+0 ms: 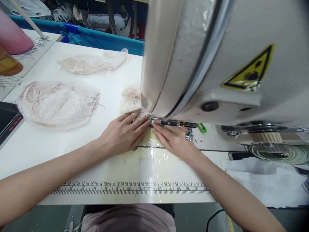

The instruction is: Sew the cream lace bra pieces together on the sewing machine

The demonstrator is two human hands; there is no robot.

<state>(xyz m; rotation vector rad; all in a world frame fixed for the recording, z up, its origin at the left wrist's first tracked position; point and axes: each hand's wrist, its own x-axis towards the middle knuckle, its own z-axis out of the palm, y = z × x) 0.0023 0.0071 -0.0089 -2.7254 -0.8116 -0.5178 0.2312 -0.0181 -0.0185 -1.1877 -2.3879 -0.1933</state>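
Observation:
A pale lace-like fabric piece (131, 98) with loose threads lies at the needle area of a sewing machine (188, 58). My left hand (125, 131) rests flat on its near edge, palm down, fingers stretched toward the presser foot (152, 120). From the other side, my right hand (174, 139) reaches in with extended fingers, its tips close to the foot and the left fingertips. The thread tension unit (189, 132) stands in front of part of the right hand. Fabric beneath the hands and the needle itself is mostly hidden.
Two more sheer pieces with reddish threads, one nearer (60, 103) and one farther (94, 62), lie left. A dark device (9, 120) and pink thread cone (14, 33) stand far left. A ruler strip (130, 188) runs along the front; white cloth (267, 180) lies right.

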